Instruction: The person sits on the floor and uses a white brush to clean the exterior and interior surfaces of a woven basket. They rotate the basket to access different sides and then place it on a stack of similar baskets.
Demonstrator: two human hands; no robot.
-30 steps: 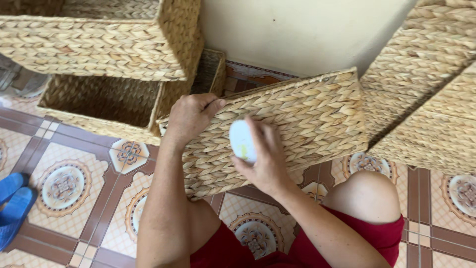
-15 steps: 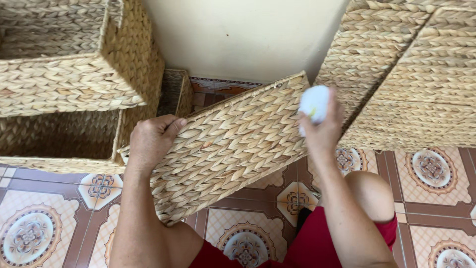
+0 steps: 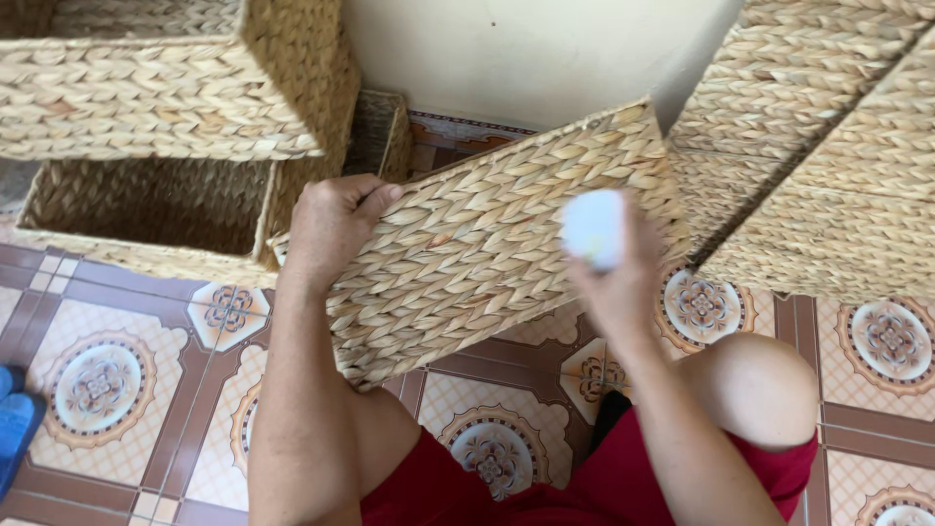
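Note:
A woven straw basket (image 3: 467, 253) lies tilted over my lap, its flat braided side facing up. My left hand (image 3: 331, 229) grips its upper left edge, fingers curled over the rim. My right hand (image 3: 618, 268) holds a small white rounded object (image 3: 592, 226), blurred, against the basket's right part. My knees in red shorts show below the basket.
More woven baskets surround me: a large one (image 3: 166, 88) at top left, an open one (image 3: 146, 209) under it, a stack (image 3: 838, 156) at right. A cream wall (image 3: 526, 54) stands behind. The floor is patterned tile (image 3: 97, 385); a blue slipper (image 3: 15, 429) lies at left.
My right hand with the white object swung from the basket's middle up to the right, then came back down onto the basket's right part. The left hand kept its grip.

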